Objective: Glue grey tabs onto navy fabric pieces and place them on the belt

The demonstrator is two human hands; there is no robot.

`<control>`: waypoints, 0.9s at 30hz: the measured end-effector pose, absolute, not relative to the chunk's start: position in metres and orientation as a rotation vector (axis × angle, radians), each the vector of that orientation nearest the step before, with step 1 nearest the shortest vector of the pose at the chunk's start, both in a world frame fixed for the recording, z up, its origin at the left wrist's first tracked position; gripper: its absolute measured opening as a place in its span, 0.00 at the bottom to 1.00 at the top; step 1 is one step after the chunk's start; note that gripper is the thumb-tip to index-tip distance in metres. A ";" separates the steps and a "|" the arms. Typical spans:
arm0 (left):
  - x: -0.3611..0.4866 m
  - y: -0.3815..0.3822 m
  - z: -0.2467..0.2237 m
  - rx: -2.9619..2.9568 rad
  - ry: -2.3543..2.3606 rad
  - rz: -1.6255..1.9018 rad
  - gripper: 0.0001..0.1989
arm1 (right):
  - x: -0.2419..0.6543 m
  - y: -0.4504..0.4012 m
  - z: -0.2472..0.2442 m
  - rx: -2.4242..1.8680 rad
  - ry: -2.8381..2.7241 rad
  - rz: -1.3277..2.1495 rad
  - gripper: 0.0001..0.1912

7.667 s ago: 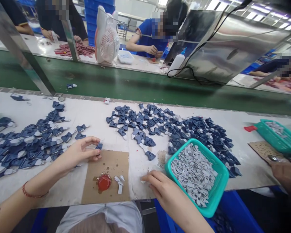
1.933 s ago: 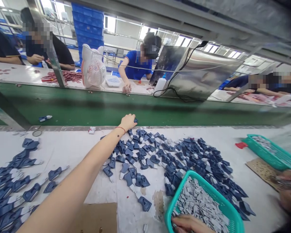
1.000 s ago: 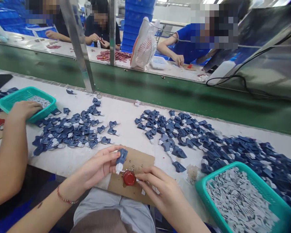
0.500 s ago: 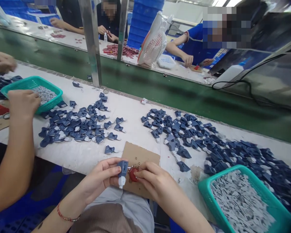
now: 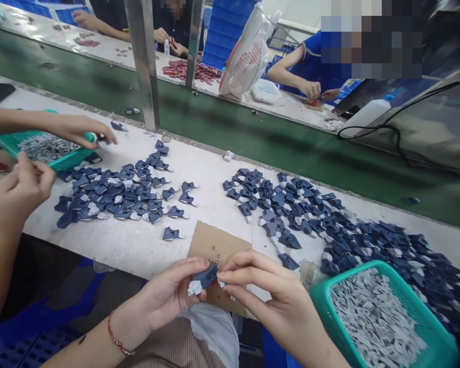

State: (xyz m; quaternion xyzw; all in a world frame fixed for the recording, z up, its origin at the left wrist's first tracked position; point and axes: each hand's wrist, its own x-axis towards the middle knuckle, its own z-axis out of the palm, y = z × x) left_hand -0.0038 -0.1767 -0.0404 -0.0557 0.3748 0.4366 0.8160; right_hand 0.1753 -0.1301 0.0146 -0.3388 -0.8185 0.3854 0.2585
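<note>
My left hand (image 5: pixel 176 283) is closed on a navy-blue plastic part (image 5: pixel 205 276), with the part's white end tilted down to the left. My right hand (image 5: pixel 255 283) pinches a small whitish piece (image 5: pixel 221 282) close against the blue part's right side; whether the two touch is unclear. Below both hands lies a brown cardboard sheet (image 5: pixel 230 244), with tiny metal rings (image 5: pixel 218 255) scattered on it. Something red shows slightly behind the blue part, mostly covered by my fingers.
Blue-and-white parts lie heaped at left (image 5: pixel 115 191) and right (image 5: pixel 348 232). A green basket (image 5: pixel 320 301) of grey pieces stands by my right forearm. At left, a co-worker's hands (image 5: pixel 88 130) reach over another green basket (image 5: pixel 63 162). A metal post (image 5: pixel 147 76) rises at the table's far edge.
My left hand has tipped the blue part from upright to slanting. My right hand has left the round red object and now holds a whitish piece at the part. The co-worker's hand has moved right.
</note>
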 end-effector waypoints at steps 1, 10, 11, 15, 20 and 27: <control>-0.002 -0.176 -0.039 -0.113 0.791 0.923 0.12 | 0.174 -0.130 0.016 -0.904 -2.233 1.054 0.08; 0.002 -0.177 -0.046 -0.099 0.739 0.905 0.11 | 0.173 -0.128 0.009 -0.841 -2.340 1.042 0.08; 0.002 -0.178 -0.046 -0.097 0.738 0.906 0.10 | 0.174 -0.128 0.008 -0.844 -2.346 1.042 0.08; 0.002 -0.180 -0.042 -0.090 0.758 0.890 0.10 | 0.174 -0.129 0.008 -0.919 -2.238 1.196 0.08; 0.002 -0.179 -0.035 0.024 0.764 0.856 0.12 | 0.172 -0.127 0.008 -1.126 -1.852 1.637 0.06; -0.002 -0.183 -0.021 0.409 0.794 0.829 0.13 | 0.170 -0.137 -0.007 -0.998 -1.104 2.246 0.15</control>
